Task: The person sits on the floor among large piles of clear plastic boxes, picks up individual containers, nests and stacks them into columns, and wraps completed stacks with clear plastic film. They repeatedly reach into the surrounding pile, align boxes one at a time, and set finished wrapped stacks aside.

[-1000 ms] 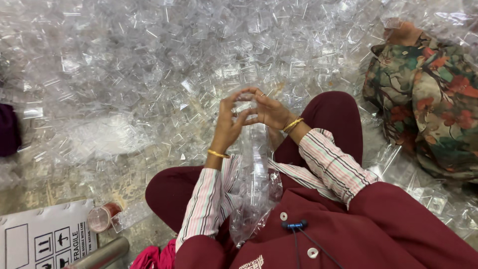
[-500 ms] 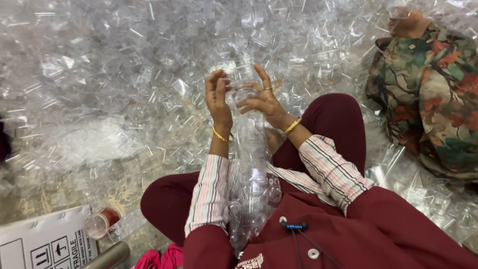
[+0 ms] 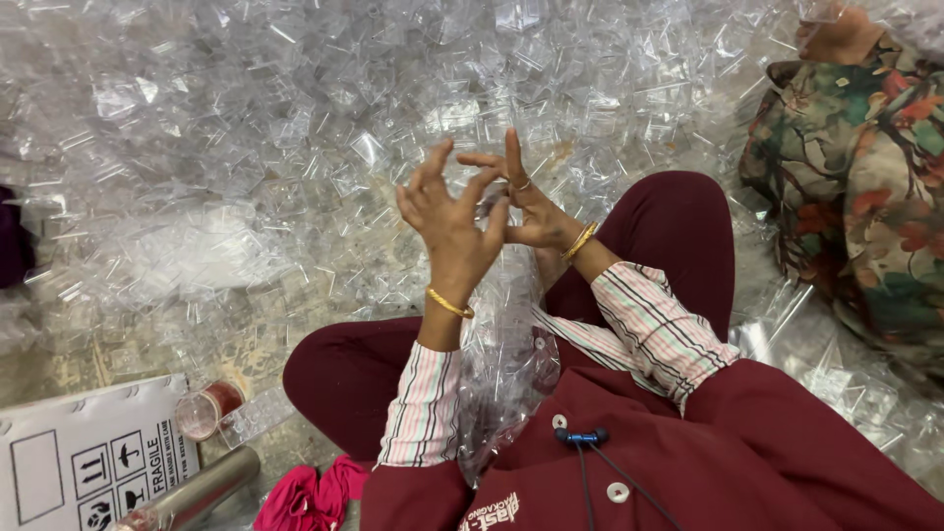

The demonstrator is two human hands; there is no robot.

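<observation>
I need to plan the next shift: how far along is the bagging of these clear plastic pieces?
Done: the clear bag in the person's lap already looks well filled with pieces. In hand: the left hand and right hand meet at the bag's top, fingers working there; what they pinch is unclear. Left: a wide heap of loose clear pieces covers the floor, so most remains.

Left hand (image 3: 447, 221): raised above the person's lap, back toward the camera, fingers spread and slightly curled, open.
Right hand (image 3: 526, 211): just beside the left hand, fingertips meeting it, index finger pointing up.
Wrists: each wears a gold bangle, both bent upward.
Forearms: in striped sleeves, rising from the lap and converging toward the hands.
</observation>
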